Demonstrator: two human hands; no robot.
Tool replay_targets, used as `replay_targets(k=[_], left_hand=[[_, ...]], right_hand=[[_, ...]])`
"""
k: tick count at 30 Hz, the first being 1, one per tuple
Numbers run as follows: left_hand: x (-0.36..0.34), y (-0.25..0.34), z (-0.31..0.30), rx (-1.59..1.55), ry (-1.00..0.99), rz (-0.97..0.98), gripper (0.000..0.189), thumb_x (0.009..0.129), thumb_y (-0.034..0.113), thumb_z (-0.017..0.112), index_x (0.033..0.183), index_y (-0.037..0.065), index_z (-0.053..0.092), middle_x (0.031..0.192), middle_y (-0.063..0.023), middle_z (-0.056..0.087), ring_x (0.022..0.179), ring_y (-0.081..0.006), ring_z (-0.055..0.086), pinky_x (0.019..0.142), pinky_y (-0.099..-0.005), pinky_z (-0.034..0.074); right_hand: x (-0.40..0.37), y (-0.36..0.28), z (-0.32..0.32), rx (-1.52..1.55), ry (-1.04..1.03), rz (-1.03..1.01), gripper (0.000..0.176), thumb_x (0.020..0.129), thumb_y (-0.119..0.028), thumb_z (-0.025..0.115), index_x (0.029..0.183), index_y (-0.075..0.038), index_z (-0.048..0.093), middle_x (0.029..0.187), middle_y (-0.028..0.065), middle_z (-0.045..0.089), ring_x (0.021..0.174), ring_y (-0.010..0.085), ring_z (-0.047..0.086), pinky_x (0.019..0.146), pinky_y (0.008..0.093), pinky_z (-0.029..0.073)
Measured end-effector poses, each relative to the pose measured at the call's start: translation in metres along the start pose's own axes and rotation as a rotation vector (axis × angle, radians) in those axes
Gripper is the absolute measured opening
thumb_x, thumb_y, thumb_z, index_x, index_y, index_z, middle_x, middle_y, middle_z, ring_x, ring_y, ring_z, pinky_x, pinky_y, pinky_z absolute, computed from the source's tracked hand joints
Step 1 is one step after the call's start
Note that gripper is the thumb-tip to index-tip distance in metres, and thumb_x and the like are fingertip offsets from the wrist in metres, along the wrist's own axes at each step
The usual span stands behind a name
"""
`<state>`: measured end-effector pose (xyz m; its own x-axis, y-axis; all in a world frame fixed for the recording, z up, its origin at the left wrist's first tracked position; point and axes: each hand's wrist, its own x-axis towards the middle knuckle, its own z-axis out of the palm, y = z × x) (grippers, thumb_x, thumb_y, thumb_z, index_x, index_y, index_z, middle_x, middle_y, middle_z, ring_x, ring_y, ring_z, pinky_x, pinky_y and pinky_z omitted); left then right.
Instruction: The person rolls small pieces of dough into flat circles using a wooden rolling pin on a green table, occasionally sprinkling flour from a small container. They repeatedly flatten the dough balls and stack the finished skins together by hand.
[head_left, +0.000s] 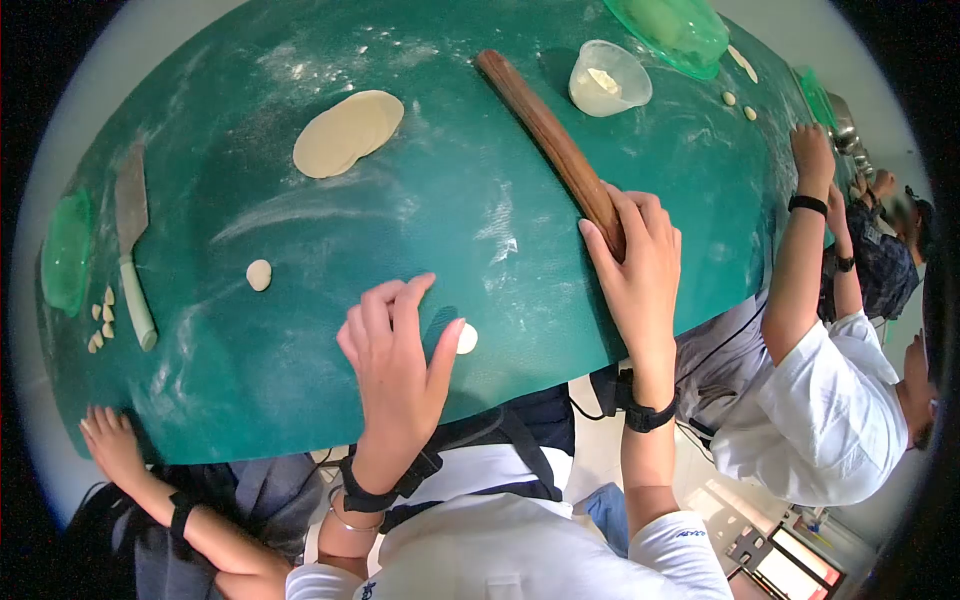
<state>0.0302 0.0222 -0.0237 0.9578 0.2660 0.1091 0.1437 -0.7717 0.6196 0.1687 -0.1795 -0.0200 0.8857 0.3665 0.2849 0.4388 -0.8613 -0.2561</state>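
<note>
Rolling pin (548,144) between dough sheets (345,137) and bowl (592,98)

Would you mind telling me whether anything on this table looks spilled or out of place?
Only loose white powder, probably flour, stands out: it is scattered in patches and streaks across the green tabletop. With dough discs and a rolling pin there, that seems ordinary rather than a worrying spill.

Slanted rolling pin (548,143); seemingly round dough (467,340)
</note>
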Motion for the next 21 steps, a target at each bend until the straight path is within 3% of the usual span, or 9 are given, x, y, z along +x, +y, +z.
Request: replay_targets(k=[4, 7, 11, 13, 16, 17, 20, 21], left_hand=[[0.001, 0.002, -0.002, 0.053, -0.024, -0.013, 0.051, 0.089, 0.02, 0.069, 0.134, 0.004, 0.052, 0.131, -0.015, 0.048, 0.12, -0.0307, 0.045, 0.107, -0.0447, 0.026], [-0.003, -0.004, -0.015, -0.049, 0.111, -0.017, 0.049, 0.091, 0.019, 0.064, 0.135, 0.002, 0.051, 0.136, -0.0175, 0.046, 0.123, -0.0332, 0.044, 0.108, -0.0479, 0.027], [-0.02, -0.014, -0.04, 0.037, 0.448, -0.017, 0.05, 0.093, 0.026, 0.059, 0.137, 0.002, 0.051, 0.141, -0.0207, 0.043, 0.131, -0.0396, 0.039, 0.11, -0.0529, 0.026], [-0.027, -0.02, -0.049, 0.124, 0.571, 0.053, 0.051, 0.094, 0.031, 0.056, 0.137, 0.003, 0.051, 0.144, -0.0222, 0.041, 0.135, -0.0426, 0.035, 0.111, -0.055, 0.025], [-0.03, -0.025, -0.053, 0.298, 0.329, 0.058, 0.054, 0.095, 0.036, 0.054, 0.139, 0.004, 0.05, 0.149, -0.0231, 0.037, 0.14, -0.0448, 0.03, 0.114, -0.0568, 0.019], [-0.031, -0.026, -0.05, 0.325, 0.266, 0.004, 0.058, 0.095, 0.038, 0.052, 0.144, 0.006, 0.047, 0.153, -0.022, 0.034, 0.142, -0.0445, 0.028, 0.115, -0.0595, 0.012], [-0.033, -0.031, -0.045, 0.353, 0.109, -0.112, 0.062, 0.093, 0.037, 0.053, 0.147, 0.008, 0.044, 0.156, -0.02, 0.032, 0.146, -0.0431, 0.025, 0.116, -0.0601, 0.007], [-0.033, -0.031, -0.044, 0.367, 0.058, -0.125, 0.064, 0.092, 0.037, 0.054, 0.148, 0.009, 0.043, 0.156, -0.0188, 0.032, 0.146, -0.0419, 0.024, 0.116, -0.0609, 0.007]], right_hand=[[-0.001, 0.001, -0.002, 0.025, -0.004, 0.037, 0.038, 0.086, -0.02, 0.072, 0.121, -0.008, 0.063, 0.103, 0.0085, 0.061, 0.096, 0.0266, 0.058, 0.083, 0.0369, 0.04], [-0.009, 0.003, -0.02, 0.029, 0.034, -0.025, 0.039, 0.085, -0.02, 0.072, 0.121, -0.009, 0.064, 0.105, 0.0078, 0.062, 0.096, 0.0263, 0.058, 0.089, 0.037, 0.04], [-0.02, -0.004, -0.049, 0.184, -0.146, -0.269, 0.046, 0.082, -0.024, 0.073, 0.125, -0.011, 0.065, 0.11, 0.0069, 0.063, 0.102, 0.0284, 0.058, 0.097, 0.0419, 0.038], [-0.023, -0.016, -0.043, 0.32, -0.266, -0.396, 0.046, 0.081, -0.02, 0.073, 0.125, -0.011, 0.065, 0.109, 0.0064, 0.062, 0.099, 0.0277, 0.059, 0.089, 0.0404, 0.043], [-0.024, -0.036, -0.031, 0.407, -0.392, -0.484, 0.047, 0.079, -0.018, 0.074, 0.125, -0.012, 0.065, 0.108, 0.0057, 0.061, 0.098, 0.026, 0.059, 0.085, 0.0381, 0.046], [-0.024, -0.041, -0.028, 0.424, -0.427, -0.497, 0.048, 0.078, -0.018, 0.074, 0.125, -0.012, 0.065, 0.109, 0.0056, 0.061, 0.097, 0.0255, 0.059, 0.083, 0.0375, 0.046], [-0.028, -0.042, -0.023, 0.379, -0.442, -0.485, 0.046, 0.078, -0.025, 0.075, 0.122, -0.015, 0.069, 0.105, 0.0013, 0.06, 0.091, 0.022, 0.057, 0.084, 0.0377, 0.045], [-0.028, -0.042, -0.024, 0.36, -0.461, -0.497, 0.049, 0.079, -0.025, 0.074, 0.125, -0.014, 0.066, 0.108, 0.0026, 0.06, 0.095, 0.0229, 0.058, 0.086, 0.0381, 0.045]])
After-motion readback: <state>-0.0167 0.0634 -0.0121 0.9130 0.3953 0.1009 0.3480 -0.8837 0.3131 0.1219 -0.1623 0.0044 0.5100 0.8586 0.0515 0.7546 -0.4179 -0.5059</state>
